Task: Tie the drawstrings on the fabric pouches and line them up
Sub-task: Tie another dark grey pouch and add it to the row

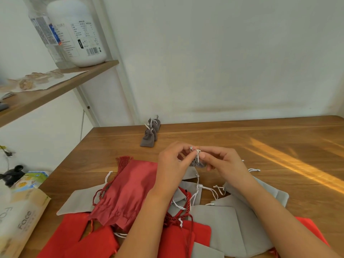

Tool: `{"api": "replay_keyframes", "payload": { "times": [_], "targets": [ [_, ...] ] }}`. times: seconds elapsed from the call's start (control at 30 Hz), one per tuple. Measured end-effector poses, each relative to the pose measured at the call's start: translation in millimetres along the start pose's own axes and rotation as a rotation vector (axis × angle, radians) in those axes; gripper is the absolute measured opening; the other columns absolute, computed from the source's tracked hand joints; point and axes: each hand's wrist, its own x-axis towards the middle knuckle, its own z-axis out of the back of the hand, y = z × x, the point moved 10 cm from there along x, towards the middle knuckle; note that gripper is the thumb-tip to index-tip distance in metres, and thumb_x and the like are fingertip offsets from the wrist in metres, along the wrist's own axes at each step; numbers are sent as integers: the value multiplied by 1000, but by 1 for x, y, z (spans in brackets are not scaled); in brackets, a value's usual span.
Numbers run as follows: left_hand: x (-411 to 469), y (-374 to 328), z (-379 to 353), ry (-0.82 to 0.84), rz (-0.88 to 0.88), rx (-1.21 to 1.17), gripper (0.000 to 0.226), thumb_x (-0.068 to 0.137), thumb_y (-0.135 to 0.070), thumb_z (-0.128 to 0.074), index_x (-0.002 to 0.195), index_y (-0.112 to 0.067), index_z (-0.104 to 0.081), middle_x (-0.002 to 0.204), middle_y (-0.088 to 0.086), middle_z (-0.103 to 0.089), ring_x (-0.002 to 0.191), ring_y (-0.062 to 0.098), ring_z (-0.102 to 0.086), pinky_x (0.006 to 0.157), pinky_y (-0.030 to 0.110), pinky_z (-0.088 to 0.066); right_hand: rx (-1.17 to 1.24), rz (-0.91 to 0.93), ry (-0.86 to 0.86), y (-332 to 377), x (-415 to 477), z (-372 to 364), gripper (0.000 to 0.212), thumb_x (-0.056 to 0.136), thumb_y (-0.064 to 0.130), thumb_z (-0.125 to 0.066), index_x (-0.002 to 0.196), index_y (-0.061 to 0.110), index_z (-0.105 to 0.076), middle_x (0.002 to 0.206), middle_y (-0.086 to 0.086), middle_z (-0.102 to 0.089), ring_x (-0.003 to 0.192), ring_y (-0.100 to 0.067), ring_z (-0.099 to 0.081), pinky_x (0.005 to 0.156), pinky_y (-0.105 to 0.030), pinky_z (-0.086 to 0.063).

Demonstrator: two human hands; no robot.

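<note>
From the head view, both forearms reach in from the near edge of the counter (260, 146) and meet above its middle. The left hand (172, 164) comes up from the near centre with the wrist bent slightly inward and the back of the hand toward me. Its fingers curl toward the right hand (223, 162), which enters from the near right corner with its palm side turned left.

Between them is a small grey pouch (198, 162), held clear of the counter. Each grip is narrow, thumb and fingertips pinching the pouch's gathered neck. There a white drawstring (197, 152) loops over the top. I cannot tell which fingers hold cord and which hold cloth.

Toward the far left corner, the tied grey pouches (148, 139) stand one behind another in a short row running to the far edge.

Along the near edge, under the forearms, loose pouches overlap:
- a dark red pouch (128, 190) with a tassel
- flat grey pouches (223, 226)
- bright red pouches (74, 235)

A tissue pack (20, 220) lies off the near left corner. A shelf (55, 86) with a white bottle (78, 32) hangs above the left side.
</note>
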Motion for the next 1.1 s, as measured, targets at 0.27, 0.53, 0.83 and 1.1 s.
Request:
{"api": "replay_keyframes", "payload": {
  "times": [0.27,0.53,0.83,1.1],
  "targets": [
    [0,8,-3,28,84,-107,13,80,-11,-75,87,-22,-76,78,-14,-70,80,1,-65,71,14,-50,-93,20,-65,2,0,6,16,87,2,-63,90,15,-73,80,-2,-73,65,-7,-63,64,-17,-51],
    [3,34,-2,33,272,-175,9,87,-13,-69,78,-10,-69,71,0,-68,66,1,-57,62,14,-43,-4,116,-204,10,0,29,17,94,1,-51,90,11,-65,80,-6,-67,75,-14,-63,70,-20,-51],
    [4,44,4,13,370,-391,12,89,-4,-62,78,-7,-65,79,0,-73,74,1,-64,67,10,-45,20,116,-180,5,4,26,18,95,0,-47,88,5,-64,76,-7,-64,72,-14,-61,69,-21,-51],
    [2,28,-7,64,422,-833,13,83,-14,-56,80,-2,-52,92,9,-74,53,2,-41,46,12,-32,182,76,-102,2,5,13,17,95,1,-46,91,4,-62,78,-2,-67,72,-13,-61,68,-21,-50]
  ]
}}
